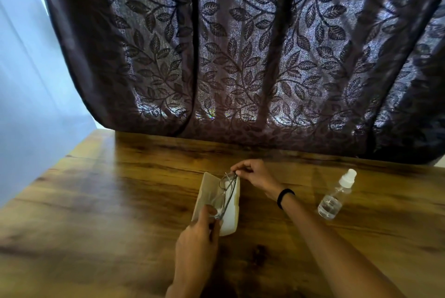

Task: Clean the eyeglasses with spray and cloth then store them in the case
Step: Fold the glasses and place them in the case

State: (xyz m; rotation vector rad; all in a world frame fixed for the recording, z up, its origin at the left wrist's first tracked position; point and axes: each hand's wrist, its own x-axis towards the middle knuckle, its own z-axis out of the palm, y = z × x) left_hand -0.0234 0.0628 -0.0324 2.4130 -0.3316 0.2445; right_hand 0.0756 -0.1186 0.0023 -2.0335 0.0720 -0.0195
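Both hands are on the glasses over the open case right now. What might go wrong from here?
The thin metal-framed eyeglasses are pinched at both ends by the left hand and right hand; twisting may bend them. They sit askew in the open cream case, so closing may pinch them.

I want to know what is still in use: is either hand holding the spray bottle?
No, the spray bottle stands alone on the table, while both hands hold the eyeglasses.
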